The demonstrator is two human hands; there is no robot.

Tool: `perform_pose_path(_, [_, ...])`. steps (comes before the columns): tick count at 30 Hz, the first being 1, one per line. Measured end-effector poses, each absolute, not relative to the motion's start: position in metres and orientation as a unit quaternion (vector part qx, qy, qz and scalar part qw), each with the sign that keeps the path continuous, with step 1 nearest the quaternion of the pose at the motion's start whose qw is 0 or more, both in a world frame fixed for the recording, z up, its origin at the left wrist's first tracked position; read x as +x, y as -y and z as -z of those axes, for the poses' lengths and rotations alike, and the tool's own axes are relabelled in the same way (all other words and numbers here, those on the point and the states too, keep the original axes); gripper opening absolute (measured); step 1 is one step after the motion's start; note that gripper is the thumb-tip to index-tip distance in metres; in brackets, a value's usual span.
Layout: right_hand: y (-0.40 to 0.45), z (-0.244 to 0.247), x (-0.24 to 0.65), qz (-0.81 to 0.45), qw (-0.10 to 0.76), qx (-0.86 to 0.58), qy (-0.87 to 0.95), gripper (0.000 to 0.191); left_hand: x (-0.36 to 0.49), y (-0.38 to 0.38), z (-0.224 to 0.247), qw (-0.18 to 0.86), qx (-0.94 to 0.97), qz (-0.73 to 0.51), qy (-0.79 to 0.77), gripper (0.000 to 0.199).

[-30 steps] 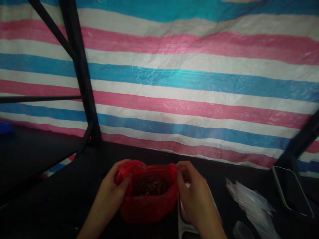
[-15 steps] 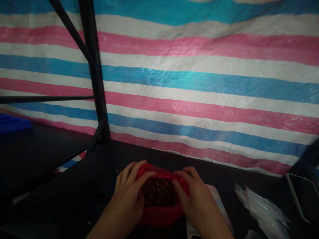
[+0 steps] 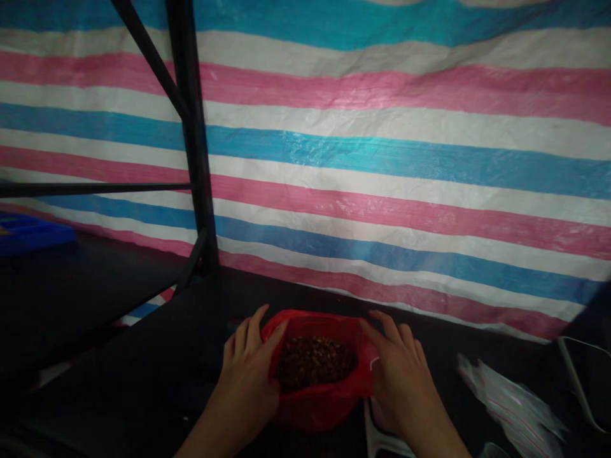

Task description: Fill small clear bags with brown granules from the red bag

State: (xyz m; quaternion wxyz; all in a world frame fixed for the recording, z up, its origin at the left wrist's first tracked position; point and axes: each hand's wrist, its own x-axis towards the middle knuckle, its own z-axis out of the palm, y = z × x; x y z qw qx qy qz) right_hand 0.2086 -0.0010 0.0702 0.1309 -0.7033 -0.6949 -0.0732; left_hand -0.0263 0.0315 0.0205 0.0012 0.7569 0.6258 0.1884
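Between our left hand (image 3: 248,378) and right hand (image 3: 405,366) sits the open red bag (image 3: 315,410), rim pinched at both sides by thumbs and fingers, and we judge it thin, floppy, slippery, weighted by loose brown bits (image 3: 315,361), best held by opposite rim edges.

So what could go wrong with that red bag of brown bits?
The bag is wide open, so if it tips, the bits could spill. It also looks soft: if the left hand or right hand at its sides slips, the mouth might flop inward.
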Motion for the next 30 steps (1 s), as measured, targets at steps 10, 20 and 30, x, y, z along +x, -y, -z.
perform_pose_path(10, [-0.005, -0.063, 0.195, 0.053, 0.21, -0.654, 0.725, 0.068, -0.023, -0.033, -0.017, 0.124, 0.766, -0.196, -0.6, 0.097])
perform_pose_path(20, [-0.001, -0.06, 0.207, -0.034, 0.087, -0.673, 0.734, 0.065, -0.033, -0.025, -0.03, 0.205, 0.761, -0.145, -0.598, 0.089])
perform_pose_path(30, [-0.003, -0.061, 0.198, -0.05, 0.203, -0.613, 0.762, 0.078, -0.014, -0.023, -0.029, 0.092, 0.773, -0.337, -0.53, 0.064])
